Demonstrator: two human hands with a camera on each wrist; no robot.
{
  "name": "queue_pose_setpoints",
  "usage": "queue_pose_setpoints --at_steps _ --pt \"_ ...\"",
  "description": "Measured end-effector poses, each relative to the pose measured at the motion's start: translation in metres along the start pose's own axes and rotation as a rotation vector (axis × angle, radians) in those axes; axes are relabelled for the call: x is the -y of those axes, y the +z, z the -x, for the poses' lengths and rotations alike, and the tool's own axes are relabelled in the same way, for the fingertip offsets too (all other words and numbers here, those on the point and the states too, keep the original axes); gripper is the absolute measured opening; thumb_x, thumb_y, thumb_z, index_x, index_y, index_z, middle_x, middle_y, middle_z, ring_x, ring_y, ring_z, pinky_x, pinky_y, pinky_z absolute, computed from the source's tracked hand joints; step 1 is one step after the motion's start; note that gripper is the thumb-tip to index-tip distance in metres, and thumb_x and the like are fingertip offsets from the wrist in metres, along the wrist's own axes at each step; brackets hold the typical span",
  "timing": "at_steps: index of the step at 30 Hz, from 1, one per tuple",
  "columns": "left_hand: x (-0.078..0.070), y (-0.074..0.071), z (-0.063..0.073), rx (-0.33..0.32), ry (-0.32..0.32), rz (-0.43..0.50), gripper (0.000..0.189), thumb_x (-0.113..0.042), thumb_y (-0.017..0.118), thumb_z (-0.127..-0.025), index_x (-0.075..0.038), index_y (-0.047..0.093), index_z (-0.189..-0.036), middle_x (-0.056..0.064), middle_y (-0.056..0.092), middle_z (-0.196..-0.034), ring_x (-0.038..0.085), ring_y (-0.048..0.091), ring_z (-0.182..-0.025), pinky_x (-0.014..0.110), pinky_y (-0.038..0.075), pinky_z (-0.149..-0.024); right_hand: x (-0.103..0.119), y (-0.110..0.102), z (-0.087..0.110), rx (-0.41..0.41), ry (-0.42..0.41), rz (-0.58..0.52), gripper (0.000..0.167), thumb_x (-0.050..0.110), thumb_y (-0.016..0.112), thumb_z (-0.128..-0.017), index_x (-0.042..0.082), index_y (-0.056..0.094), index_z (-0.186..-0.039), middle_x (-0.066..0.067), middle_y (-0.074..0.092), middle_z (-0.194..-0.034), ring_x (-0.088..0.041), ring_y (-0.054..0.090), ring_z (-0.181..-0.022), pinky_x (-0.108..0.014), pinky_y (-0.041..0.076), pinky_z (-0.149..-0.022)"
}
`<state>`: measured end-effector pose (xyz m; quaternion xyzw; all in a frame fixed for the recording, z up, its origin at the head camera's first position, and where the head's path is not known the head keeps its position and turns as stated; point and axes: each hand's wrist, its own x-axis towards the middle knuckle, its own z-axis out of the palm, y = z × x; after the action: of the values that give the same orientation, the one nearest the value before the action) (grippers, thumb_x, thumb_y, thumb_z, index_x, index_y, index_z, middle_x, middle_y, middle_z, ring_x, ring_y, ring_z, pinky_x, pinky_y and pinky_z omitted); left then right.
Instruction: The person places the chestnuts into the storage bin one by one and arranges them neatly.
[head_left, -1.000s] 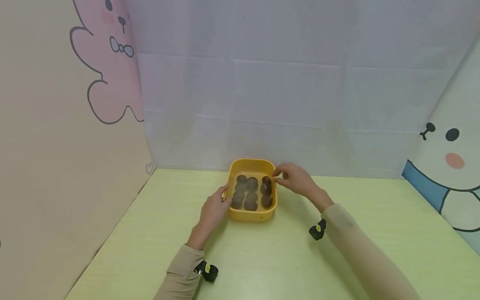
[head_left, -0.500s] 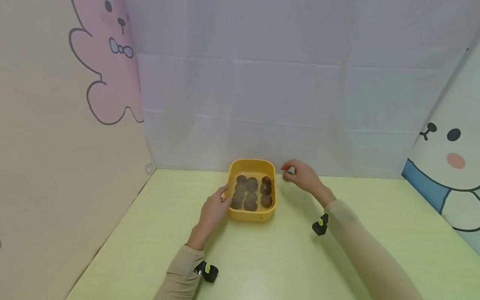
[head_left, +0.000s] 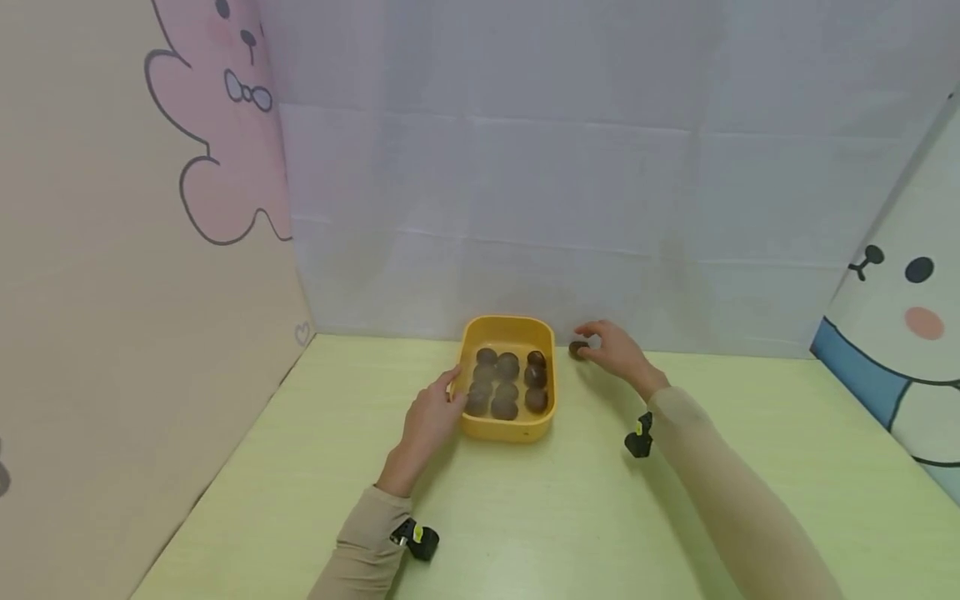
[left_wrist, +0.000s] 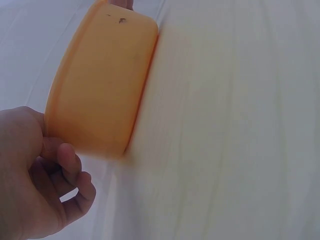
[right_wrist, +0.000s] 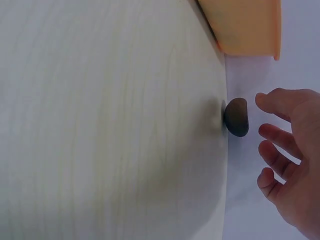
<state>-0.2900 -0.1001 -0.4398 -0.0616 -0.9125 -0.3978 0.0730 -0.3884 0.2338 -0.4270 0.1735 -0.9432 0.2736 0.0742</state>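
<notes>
A yellow tub (head_left: 507, 430) stands at the back of the table and holds several dark brown, rounded pieces (head_left: 536, 400) that look like chestnuts. At its left side my left hand (head_left: 432, 414) grips the wall near the rim; in the left wrist view some of its fingers (left_wrist: 80, 192) are curled below the tub. One more brown chestnut-like piece (right_wrist: 236, 117) lies alone on the table, right of the tub and close to the back wall. My right hand (head_left: 618, 350) is beside this piece with the thumb and fingers parted; in the right wrist view a small gap separates them.
A white cloth wall (head_left: 487, 208) rises right behind the tub. Side panels with cartoon animals, a pink one (head_left: 232, 167) at left and a white one (head_left: 900, 333) at right, flank the pale yellow-green table (head_left: 540, 517).
My right hand has moved right, from the tub's right rim to the lone brown piece. The left hand still grips the tub, and the pieces inside look the same.
</notes>
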Motion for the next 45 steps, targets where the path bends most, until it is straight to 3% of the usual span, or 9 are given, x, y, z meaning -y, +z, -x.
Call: queue_pose_setpoints --at_steps 6,10,14,21,29,38,45 --pt "0.003 -0.001 0.001 -0.007 -0.006 0.003 0.053 -0.019 0.053 -0.093 -0.014 0.051 -0.146 -0.006 0.036 -0.052 0.008 0.027 -0.043 0.022 0.022 -0.040 -0.006 0.015 -0.008 0.026 0.014 -0.009 0.047 0.010 0.067 -0.089 -0.009 0.058 -0.131 -0.030 0.057 -0.133 -0.047 0.051 -0.125 -0.057 0.036 -0.110" --pt "0.004 0.000 0.002 0.001 0.004 0.005 0.053 -0.017 0.053 -0.093 -0.013 0.051 -0.146 -0.006 0.036 -0.052 0.007 0.027 -0.043 0.022 0.022 -0.039 -0.006 0.021 -0.008 0.055 0.091 0.014 0.046 0.012 0.066 -0.090 -0.005 0.059 -0.132 -0.027 0.055 -0.138 -0.045 0.048 -0.131 -0.055 0.035 -0.112" --pt "0.002 -0.001 0.001 0.001 0.018 0.013 0.054 -0.017 0.053 -0.093 -0.013 0.050 -0.146 -0.006 0.036 -0.051 0.008 0.027 -0.043 0.022 0.022 -0.039 -0.006 0.022 -0.007 0.054 0.128 0.033 0.043 0.015 0.067 -0.090 -0.001 0.062 -0.130 -0.023 0.060 -0.133 -0.041 0.053 -0.126 -0.055 0.039 -0.109" --pt "0.001 -0.002 0.001 -0.004 0.008 -0.003 0.054 -0.018 0.053 -0.092 -0.014 0.051 -0.146 -0.006 0.036 -0.052 0.007 0.027 -0.043 0.022 0.022 -0.040 -0.003 0.011 0.002 -0.010 0.055 0.070 0.036 0.020 0.068 -0.090 0.001 0.068 -0.121 -0.019 0.067 -0.117 -0.038 0.060 -0.111 -0.054 0.045 -0.099" --pt "0.001 -0.003 0.000 0.000 0.006 0.001 0.053 -0.017 0.053 -0.092 -0.012 0.051 -0.146 -0.005 0.036 -0.052 0.008 0.028 -0.044 0.023 0.022 -0.041 0.014 -0.004 0.011 -0.093 0.009 0.025 0.035 0.020 0.070 -0.089 0.002 0.069 -0.120 -0.018 0.066 -0.118 -0.037 0.059 -0.112 -0.054 0.044 -0.100" --pt "-0.001 -0.002 0.000 0.004 0.003 0.006 0.054 -0.017 0.053 -0.092 -0.013 0.051 -0.146 -0.005 0.036 -0.052 0.008 0.028 -0.044 0.023 0.022 -0.041 0.037 -0.010 0.027 -0.115 -0.029 0.015 0.033 0.023 0.072 -0.089 0.007 0.071 -0.118 -0.013 0.067 -0.115 -0.033 0.059 -0.100 -0.040 0.045 -0.078" --pt "0.000 -0.002 0.000 0.006 -0.009 0.003 0.053 -0.018 0.053 -0.092 -0.014 0.051 -0.146 -0.005 0.037 -0.053 0.008 0.028 -0.044 0.022 0.022 -0.040 0.057 -0.014 0.038 -0.103 -0.058 -0.004 0.033 0.025 0.073 -0.088 0.010 0.071 -0.117 -0.010 0.067 -0.116 -0.030 0.058 -0.096 -0.035 0.043 -0.075"
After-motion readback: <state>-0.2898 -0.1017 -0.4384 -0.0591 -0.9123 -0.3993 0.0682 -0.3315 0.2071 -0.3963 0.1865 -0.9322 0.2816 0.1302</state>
